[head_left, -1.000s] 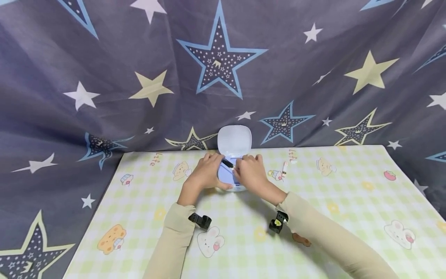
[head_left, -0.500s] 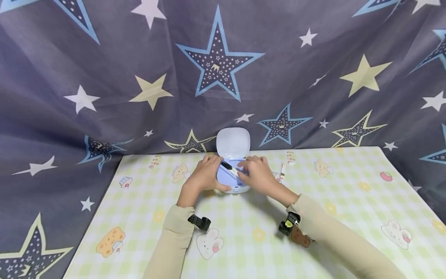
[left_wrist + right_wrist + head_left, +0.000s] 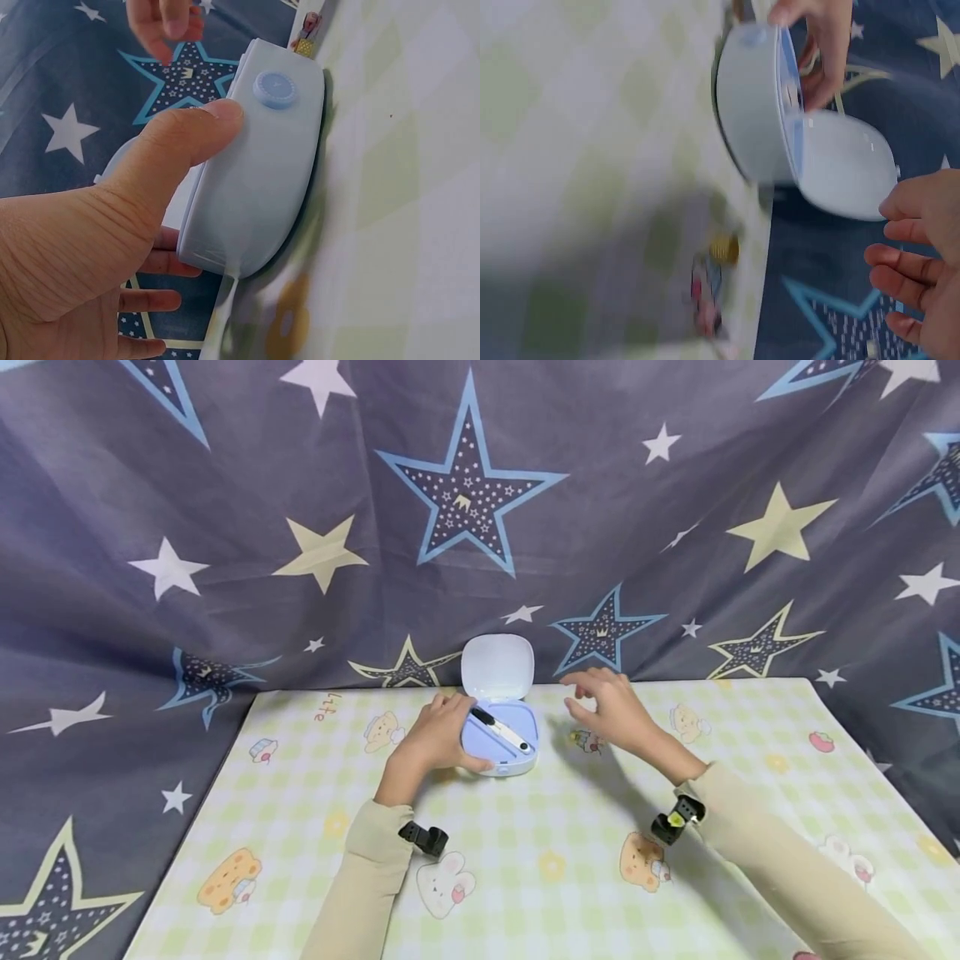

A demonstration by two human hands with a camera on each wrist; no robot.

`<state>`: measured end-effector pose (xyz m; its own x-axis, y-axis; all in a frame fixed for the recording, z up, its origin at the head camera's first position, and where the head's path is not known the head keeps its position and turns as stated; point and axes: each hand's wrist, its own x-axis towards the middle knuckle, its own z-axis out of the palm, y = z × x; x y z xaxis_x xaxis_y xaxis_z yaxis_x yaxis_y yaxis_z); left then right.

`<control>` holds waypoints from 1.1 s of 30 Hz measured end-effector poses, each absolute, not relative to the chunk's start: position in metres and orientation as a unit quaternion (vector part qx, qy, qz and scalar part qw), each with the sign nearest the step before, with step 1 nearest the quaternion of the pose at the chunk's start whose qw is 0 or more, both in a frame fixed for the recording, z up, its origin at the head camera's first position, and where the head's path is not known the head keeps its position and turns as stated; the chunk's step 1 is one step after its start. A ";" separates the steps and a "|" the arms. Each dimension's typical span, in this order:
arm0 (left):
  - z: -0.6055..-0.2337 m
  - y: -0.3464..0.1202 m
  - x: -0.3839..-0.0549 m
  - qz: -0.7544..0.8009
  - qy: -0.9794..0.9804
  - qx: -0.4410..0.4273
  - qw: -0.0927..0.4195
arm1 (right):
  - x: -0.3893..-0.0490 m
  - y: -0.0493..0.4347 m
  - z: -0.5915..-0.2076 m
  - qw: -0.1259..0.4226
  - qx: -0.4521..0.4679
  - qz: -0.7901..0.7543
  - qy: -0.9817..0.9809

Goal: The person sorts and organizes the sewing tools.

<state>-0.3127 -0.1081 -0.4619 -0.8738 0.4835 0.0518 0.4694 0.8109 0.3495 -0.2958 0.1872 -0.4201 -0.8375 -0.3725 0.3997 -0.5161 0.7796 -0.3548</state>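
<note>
A light blue case (image 3: 516,768) stands on the table with its whitish hinged lid (image 3: 497,664) raised at the back. Inside it, a slim black-and-white tool (image 3: 507,733) with a rounded end lies diagonally. My left hand (image 3: 435,735) grips the case's left side: the thumb presses the front wall near a round blue button (image 3: 274,90), and the other fingers reach round behind. To the right of the case, apart from it, my right hand (image 3: 618,714) hovers above the table, fingers loosely bent and holding nothing. In the right wrist view that hand appears beside the lid.
A pale green checked cloth with printed cartoon figures covers the table (image 3: 555,902). Right behind its back edge hangs a dark curtain (image 3: 600,527) with stars, close to the raised lid. Each wrist wears a black strap with a small camera.
My right hand has let go of the black-and-white tool and moved right, away from the case. The tool now rests inside in full view. My left hand stays on the case.
</note>
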 end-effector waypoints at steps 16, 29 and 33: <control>-0.464 -0.108 -0.314 0.181 0.950 0.252 0.014 | -0.318 0.265 -0.442 0.256 0.372 -0.025 -0.892; -0.464 -0.108 -0.313 0.182 0.948 0.259 0.010 | -0.323 0.268 -0.468 0.236 0.424 -0.061 -0.872; -0.465 -0.108 -0.312 0.179 0.949 0.261 0.004 | -0.323 0.265 -0.470 0.228 0.428 -0.066 -0.872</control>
